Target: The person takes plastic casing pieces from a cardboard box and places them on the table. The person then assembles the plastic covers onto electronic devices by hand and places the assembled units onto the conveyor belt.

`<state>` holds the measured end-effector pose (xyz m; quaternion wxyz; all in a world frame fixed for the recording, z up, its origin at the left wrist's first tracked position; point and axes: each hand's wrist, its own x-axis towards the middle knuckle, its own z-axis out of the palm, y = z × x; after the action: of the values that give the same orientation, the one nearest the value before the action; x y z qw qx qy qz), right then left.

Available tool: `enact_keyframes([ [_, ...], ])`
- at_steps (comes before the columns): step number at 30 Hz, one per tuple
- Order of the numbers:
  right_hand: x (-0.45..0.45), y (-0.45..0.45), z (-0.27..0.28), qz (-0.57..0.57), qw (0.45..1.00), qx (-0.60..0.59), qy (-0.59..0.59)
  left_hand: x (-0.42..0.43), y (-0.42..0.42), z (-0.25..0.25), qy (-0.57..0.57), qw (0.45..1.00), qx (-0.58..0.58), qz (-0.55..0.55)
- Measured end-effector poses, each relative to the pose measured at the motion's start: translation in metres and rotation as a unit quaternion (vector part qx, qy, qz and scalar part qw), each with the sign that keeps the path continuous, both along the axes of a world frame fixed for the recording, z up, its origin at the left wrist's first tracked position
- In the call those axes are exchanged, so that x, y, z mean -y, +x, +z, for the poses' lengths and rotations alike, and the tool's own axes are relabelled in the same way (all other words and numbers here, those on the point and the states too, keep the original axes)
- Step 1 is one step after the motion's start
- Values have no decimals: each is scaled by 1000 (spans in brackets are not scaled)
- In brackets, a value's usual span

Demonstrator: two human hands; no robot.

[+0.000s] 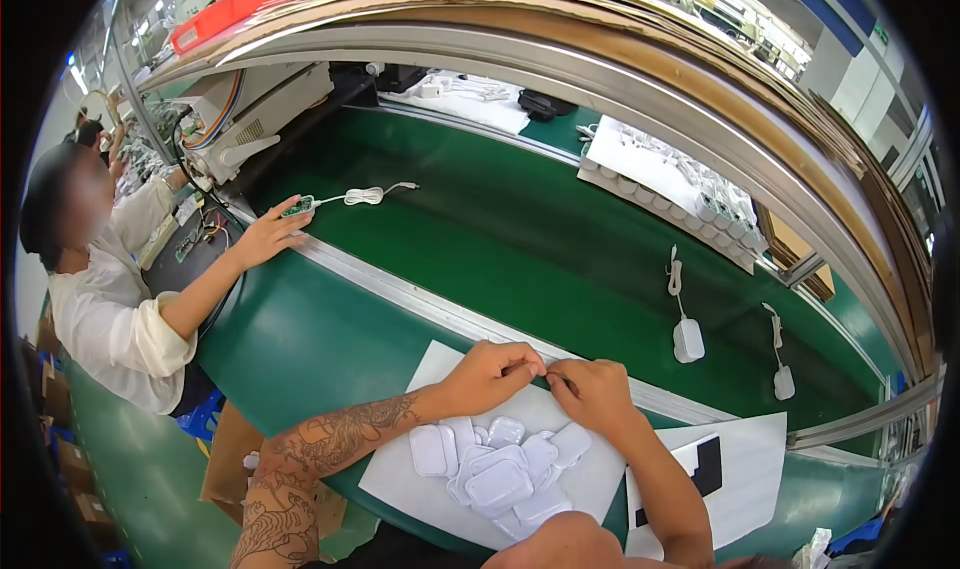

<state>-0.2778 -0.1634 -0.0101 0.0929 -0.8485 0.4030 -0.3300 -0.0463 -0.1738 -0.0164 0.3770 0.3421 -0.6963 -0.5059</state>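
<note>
My left hand [497, 374] and my right hand [597, 393] meet at the near rail of the conveyor, fingertips almost touching. Both have thumb and fingers pinched together; anything between them is too small or hidden to make out. Just below my hands lies a loose pile of white plastic covers with rounded corners [498, 477], on a white sheet [395, 481]. To the right, under my right forearm, a second white sheet [752, 469] carries a flat black piece [708, 466].
Beyond the rail runs a green conveyor belt [520, 259] with two white power adapters [688, 340] [783, 383] and their coiled cables. At left, a co-worker's hand [268, 237] touches a circuit board [298, 207] with a white cable [363, 197]. A metal-edged shelf [600, 61] arches overhead.
</note>
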Motion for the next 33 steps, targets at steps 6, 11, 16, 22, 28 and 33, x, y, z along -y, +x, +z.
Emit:
enact_keyframes([
  [6,-6,1,4,5,999,-35,10,0,3,-3,46,999,2,-12],
  [11,-2,0,12,8,1000,-27,-3,8,0,-5,71,992,-100,-6],
  [16,-2,-2,2,6,1000,-1,2,24,6,-15,186,965,-183,-7],
  [22,-16,12,23,15,992,38,117,25,10,-2,246,949,-196,3],
  [28,-31,24,43,103,960,-3,260,21,7,-3,233,956,-177,9],
  [33,-36,28,34,117,961,-80,236,25,8,-6,231,955,-185,-3],
])
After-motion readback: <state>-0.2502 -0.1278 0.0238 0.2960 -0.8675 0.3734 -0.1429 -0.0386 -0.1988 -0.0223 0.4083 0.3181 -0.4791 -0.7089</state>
